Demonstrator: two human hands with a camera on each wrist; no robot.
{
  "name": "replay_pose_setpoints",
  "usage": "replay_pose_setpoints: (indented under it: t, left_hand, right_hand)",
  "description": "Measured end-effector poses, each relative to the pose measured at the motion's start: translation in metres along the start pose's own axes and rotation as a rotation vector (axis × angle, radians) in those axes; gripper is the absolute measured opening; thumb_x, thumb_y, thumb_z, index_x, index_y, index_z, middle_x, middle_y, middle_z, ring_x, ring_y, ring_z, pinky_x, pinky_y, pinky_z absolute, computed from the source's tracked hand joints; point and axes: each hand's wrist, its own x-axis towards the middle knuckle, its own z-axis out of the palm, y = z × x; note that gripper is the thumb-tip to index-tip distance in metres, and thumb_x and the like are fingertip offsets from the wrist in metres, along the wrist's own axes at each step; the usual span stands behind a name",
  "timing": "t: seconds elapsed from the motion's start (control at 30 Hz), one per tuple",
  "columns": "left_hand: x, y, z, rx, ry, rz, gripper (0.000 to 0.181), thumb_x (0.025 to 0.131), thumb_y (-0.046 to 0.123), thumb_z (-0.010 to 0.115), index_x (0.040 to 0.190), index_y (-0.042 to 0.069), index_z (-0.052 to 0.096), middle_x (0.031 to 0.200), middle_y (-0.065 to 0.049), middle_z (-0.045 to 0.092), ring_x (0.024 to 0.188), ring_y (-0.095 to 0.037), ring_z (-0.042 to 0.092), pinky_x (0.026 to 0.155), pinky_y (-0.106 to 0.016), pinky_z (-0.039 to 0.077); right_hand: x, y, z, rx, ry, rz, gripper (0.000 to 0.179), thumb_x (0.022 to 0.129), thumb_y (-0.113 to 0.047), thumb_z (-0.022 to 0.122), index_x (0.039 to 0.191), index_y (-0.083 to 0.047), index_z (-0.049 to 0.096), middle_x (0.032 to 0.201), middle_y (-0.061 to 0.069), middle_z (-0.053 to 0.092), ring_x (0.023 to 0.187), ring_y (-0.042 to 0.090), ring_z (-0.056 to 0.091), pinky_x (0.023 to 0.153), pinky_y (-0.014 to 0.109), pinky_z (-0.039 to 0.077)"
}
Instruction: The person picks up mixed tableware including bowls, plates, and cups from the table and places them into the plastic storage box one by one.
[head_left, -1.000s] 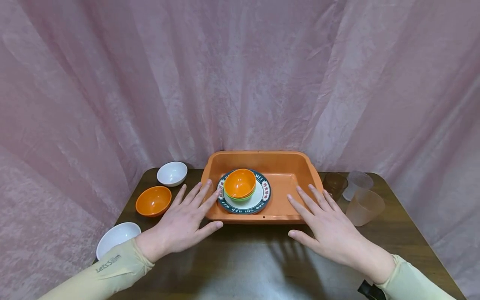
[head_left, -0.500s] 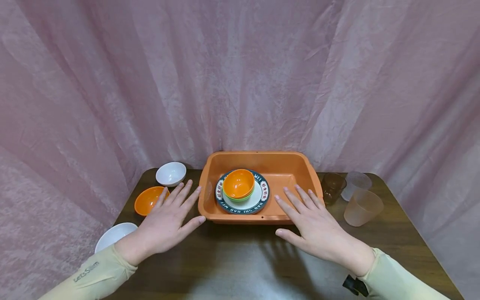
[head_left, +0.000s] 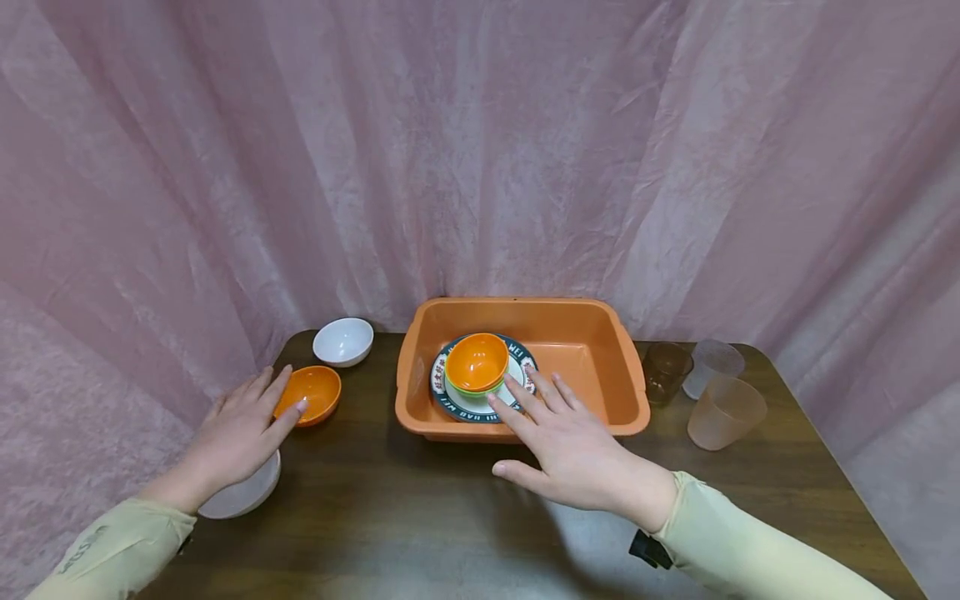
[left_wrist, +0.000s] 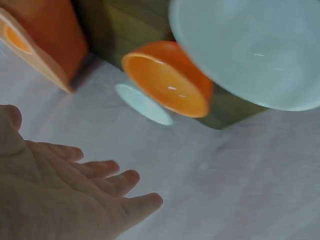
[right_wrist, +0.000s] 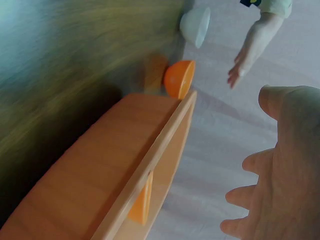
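My left hand (head_left: 236, 437), fingers extended, hovers above the left side of the table and holds nothing. Beneath it in the head view sits a large white bowl (head_left: 251, 496), partly covered by the hand; its fingertips overlap an orange bowl (head_left: 321, 392). My right hand (head_left: 562, 450) is held up with spread fingers over the front rim of an orange plastic basin (head_left: 592, 358), also holding nothing. Inside the basin, a green-rimmed white plate (head_left: 448, 406) bears a second orange bowl (head_left: 476, 362) nested in a green bowl (head_left: 480, 393).
A small white bowl (head_left: 343, 342) stands at the table's back left. Right of the basin are a brown see-through cup (head_left: 666, 375), a clear cup (head_left: 711, 367) and a frosted cup (head_left: 726, 414). A pink curtain (head_left: 510, 150) hangs behind the wooden table (head_left: 420, 533).
My left hand has moved left, away from the basin, to over the large white bowl. The right hand has shifted left along the basin's front. The dishes stay in place.
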Motion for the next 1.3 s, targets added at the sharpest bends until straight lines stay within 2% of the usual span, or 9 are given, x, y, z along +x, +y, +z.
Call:
replay_pose_setpoints:
  t: [0.2, 0.43, 0.53, 0.7, 0.9, 1.03, 1.13, 1.23, 1.3]
  left_hand:
    - [-0.005, -0.035, 0.005, -0.106, -0.076, -0.05, 0.074, 0.111, 0.046, 0.035, 0.157, -0.011, 0.022, 0.155, -0.043, 0.023, 0.141, -0.062, 0.022, 0.108, -0.076, 0.019]
    - [-0.011, -0.069, 0.014, -0.214, -0.125, -0.071, 0.073, 0.113, 0.039, 0.032, 0.15, -0.022, 0.021, 0.149, -0.047, 0.027, 0.136, -0.065, 0.027, 0.107, -0.074, 0.024]
    - [-0.014, -0.08, 0.017, -0.274, -0.14, -0.085, 0.072, 0.113, 0.036, 0.031, 0.146, -0.028, 0.02, 0.146, -0.051, 0.026, 0.135, -0.067, 0.025, 0.107, -0.074, 0.023]
    - [-0.017, -0.091, 0.023, -0.302, -0.174, -0.133, 0.07, 0.114, 0.033, 0.028, 0.142, -0.031, 0.023, 0.145, -0.054, 0.022, 0.133, -0.07, 0.022, 0.107, -0.075, 0.023]
    - [-0.019, -0.106, 0.03, -0.347, -0.21, -0.208, 0.064, 0.113, 0.029, 0.024, 0.136, -0.03, 0.035, 0.139, -0.052, 0.034, 0.129, -0.067, 0.035, 0.103, -0.071, 0.033]
    - [-0.023, -0.115, 0.036, -0.572, -0.264, -0.308, 0.063, 0.113, 0.027, 0.023, 0.138, -0.03, 0.032, 0.126, -0.045, 0.05, 0.108, -0.046, 0.061, 0.09, -0.054, 0.053]
    - [-0.028, -0.121, 0.04, -0.74, -0.301, -0.406, 0.064, 0.112, 0.029, 0.022, 0.142, -0.028, 0.022, 0.12, -0.039, 0.053, 0.094, -0.028, 0.065, 0.077, -0.046, 0.059]
    - [-0.031, -0.125, 0.043, -0.817, -0.311, -0.471, 0.067, 0.112, 0.034, 0.023, 0.143, -0.026, 0.019, 0.116, -0.033, 0.054, 0.091, -0.024, 0.065, 0.076, -0.047, 0.06]
    - [-0.033, -0.128, 0.046, -0.862, -0.317, -0.51, 0.068, 0.112, 0.037, 0.024, 0.141, -0.025, 0.024, 0.11, -0.027, 0.059, 0.09, -0.024, 0.065, 0.077, -0.047, 0.06]
  right_hand:
    - [0.017, -0.018, 0.003, 0.003, -0.024, -0.045, 0.083, 0.098, -0.078, 0.024, 0.165, -0.029, 0.021, 0.17, 0.004, 0.016, 0.156, 0.032, 0.004, 0.123, 0.055, 0.008]
    - [0.033, -0.038, 0.01, 0.018, -0.056, -0.135, 0.082, 0.099, -0.076, 0.03, 0.165, -0.028, 0.023, 0.171, 0.004, 0.014, 0.156, 0.035, 0.006, 0.124, 0.055, 0.007]
    - [0.039, -0.049, 0.015, 0.002, -0.055, -0.18, 0.081, 0.099, -0.075, 0.03, 0.165, -0.028, 0.024, 0.171, 0.006, 0.015, 0.156, 0.036, 0.006, 0.124, 0.054, 0.007]
    - [0.05, -0.066, 0.023, 0.0, -0.075, -0.227, 0.079, 0.1, -0.074, 0.03, 0.165, -0.03, 0.022, 0.17, 0.005, 0.015, 0.156, 0.034, 0.005, 0.124, 0.053, 0.007]
    - [0.064, -0.08, 0.029, 0.04, -0.142, -0.261, 0.079, 0.099, -0.075, 0.026, 0.165, -0.034, 0.015, 0.171, 0.003, 0.011, 0.157, 0.032, 0.003, 0.124, 0.051, 0.006]
    - [0.073, -0.088, 0.033, 0.043, -0.179, -0.272, 0.078, 0.099, -0.076, 0.025, 0.165, -0.037, 0.009, 0.171, 0.001, 0.007, 0.157, 0.031, 0.003, 0.124, 0.051, 0.007]
    - [0.079, -0.094, 0.037, 0.031, -0.199, -0.275, 0.079, 0.098, -0.077, 0.024, 0.164, -0.038, 0.007, 0.171, -0.001, 0.005, 0.157, 0.03, 0.001, 0.124, 0.051, 0.007]
    - [0.084, -0.098, 0.041, 0.032, -0.219, -0.274, 0.079, 0.097, -0.078, 0.023, 0.164, -0.039, 0.005, 0.171, -0.002, 0.003, 0.157, 0.028, -0.003, 0.124, 0.05, 0.005]
    - [0.086, -0.1, 0.043, 0.041, -0.223, -0.274, 0.079, 0.097, -0.078, 0.023, 0.164, -0.04, 0.005, 0.171, -0.002, 0.004, 0.157, 0.027, -0.005, 0.124, 0.049, 0.004]
